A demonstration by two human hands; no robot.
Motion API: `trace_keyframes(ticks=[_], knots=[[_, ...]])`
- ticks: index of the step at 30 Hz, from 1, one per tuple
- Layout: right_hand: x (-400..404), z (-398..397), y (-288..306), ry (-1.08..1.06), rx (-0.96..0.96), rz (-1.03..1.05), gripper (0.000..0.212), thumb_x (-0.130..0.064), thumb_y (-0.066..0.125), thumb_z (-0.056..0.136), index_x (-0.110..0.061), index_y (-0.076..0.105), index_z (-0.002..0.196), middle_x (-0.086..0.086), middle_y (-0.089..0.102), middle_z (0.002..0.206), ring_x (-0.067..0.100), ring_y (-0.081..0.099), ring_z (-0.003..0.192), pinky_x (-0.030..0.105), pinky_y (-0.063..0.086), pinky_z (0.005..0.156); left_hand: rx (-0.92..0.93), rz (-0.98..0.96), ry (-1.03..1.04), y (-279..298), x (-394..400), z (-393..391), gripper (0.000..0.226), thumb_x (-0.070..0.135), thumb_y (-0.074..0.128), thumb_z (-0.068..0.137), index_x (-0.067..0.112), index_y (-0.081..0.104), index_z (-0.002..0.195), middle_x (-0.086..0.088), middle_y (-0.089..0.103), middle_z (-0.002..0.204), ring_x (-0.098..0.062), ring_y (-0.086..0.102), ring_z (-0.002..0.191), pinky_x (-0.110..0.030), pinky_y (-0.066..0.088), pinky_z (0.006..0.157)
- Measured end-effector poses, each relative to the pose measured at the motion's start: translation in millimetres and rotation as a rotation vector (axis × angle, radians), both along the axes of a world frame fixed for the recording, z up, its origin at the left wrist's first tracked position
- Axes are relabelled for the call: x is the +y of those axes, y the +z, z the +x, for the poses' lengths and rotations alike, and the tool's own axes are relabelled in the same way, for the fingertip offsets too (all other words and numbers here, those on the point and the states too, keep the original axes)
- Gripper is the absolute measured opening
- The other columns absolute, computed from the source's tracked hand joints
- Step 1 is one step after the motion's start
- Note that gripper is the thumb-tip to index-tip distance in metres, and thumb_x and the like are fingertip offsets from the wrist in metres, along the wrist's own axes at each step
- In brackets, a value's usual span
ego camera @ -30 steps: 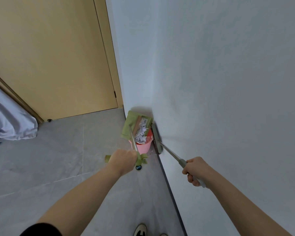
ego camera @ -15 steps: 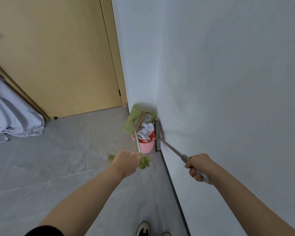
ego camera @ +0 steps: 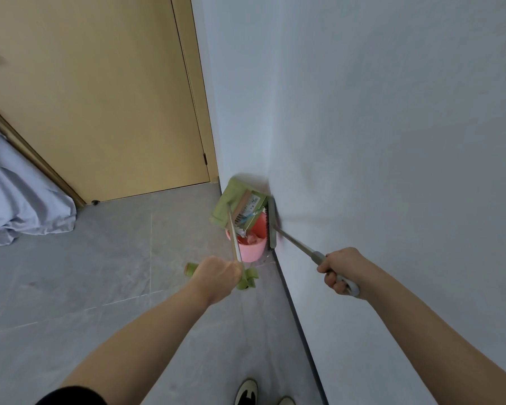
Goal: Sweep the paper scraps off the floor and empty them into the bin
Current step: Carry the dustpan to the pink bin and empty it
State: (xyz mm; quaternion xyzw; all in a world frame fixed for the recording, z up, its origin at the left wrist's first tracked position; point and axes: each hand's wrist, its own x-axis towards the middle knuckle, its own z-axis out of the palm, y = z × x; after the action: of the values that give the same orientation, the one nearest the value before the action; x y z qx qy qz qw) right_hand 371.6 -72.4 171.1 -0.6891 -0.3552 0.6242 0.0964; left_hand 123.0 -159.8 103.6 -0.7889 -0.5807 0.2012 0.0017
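Head cam – left hand [ego camera: 216, 277] gripped the green dustpan [ego camera: 240, 207] handle, pan tipped over the pink bin [ego camera: 250, 248] – right hand [ego camera: 341, 271] clutched the broom [ego camera: 272, 222]

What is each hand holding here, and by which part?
Left hand grips the green dustpan by its handle top; right hand grips the broom near its handle end.
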Motion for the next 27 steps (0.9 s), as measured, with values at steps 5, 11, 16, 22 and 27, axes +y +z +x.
trace_keyframes(ticks=[5, 11, 16, 22, 27], knots=[[-1, 2, 2, 0.008, -0.015, 0.014, 0.027, 0.011, 0.051, 0.086, 0.003, 0.058, 0.111, 0.008, 0.044, 0.067, 0.01, 0.039, 0.036, 0.014, 0.028, 0.032, 0.012, 0.008, -0.004, 3, 1, 0, 0.022, 0.007, 0.032, 0.101, 0.009, 0.054, 0.103, 0.0, 0.044, 0.07, -0.019, 0.05, 0.063, -0.028, 0.039, 0.053], [-4, 3, 1, -0.006, -0.005, 0.003, 0.028, 0.01, 0.051, 0.087, 0.002, 0.057, 0.113, 0.007, 0.044, 0.069, 0.01, 0.039, 0.036, 0.014, 0.028, 0.032, 0.04, -0.008, 0.019, 4, 0, 3, 0.022, 0.006, 0.033, 0.1, 0.008, 0.055, 0.105, -0.001, 0.044, 0.071, -0.021, 0.05, 0.065, -0.029, 0.036, 0.052], [-8, 7, 0, -0.026, 0.023, -0.046, 0.027, 0.009, 0.051, 0.087, 0.004, 0.058, 0.113, 0.006, 0.043, 0.064, 0.009, 0.04, 0.035, 0.015, 0.028, 0.031, 0.055, -0.04, 0.013, -7, -4, 8, 0.022, 0.005, 0.033, 0.101, 0.005, 0.052, 0.112, -0.007, 0.065, 0.093, -0.026, 0.066, 0.08, -0.032, 0.039, 0.058], [-12, -2, -6, -0.027, 0.029, -0.077, 0.028, 0.009, 0.05, 0.087, 0.003, 0.058, 0.113, 0.007, 0.045, 0.063, 0.01, 0.04, 0.036, 0.015, 0.029, 0.032, 0.067, -0.045, -0.036, -16, 7, 8, 0.028, 0.004, 0.032, 0.101, 0.001, 0.051, 0.122, -0.009, 0.066, 0.101, -0.025, 0.063, 0.078, -0.032, 0.037, 0.054], [-12, -6, -4, -0.014, 0.025, -0.056, 0.027, 0.01, 0.051, 0.086, 0.004, 0.058, 0.112, 0.008, 0.045, 0.065, 0.01, 0.04, 0.037, 0.014, 0.029, 0.032, 0.075, -0.033, -0.045, -12, 7, 4, 0.025, 0.006, 0.032, 0.102, 0.003, 0.052, 0.118, -0.006, 0.063, 0.09, -0.024, 0.057, 0.069, -0.03, 0.036, 0.051]])
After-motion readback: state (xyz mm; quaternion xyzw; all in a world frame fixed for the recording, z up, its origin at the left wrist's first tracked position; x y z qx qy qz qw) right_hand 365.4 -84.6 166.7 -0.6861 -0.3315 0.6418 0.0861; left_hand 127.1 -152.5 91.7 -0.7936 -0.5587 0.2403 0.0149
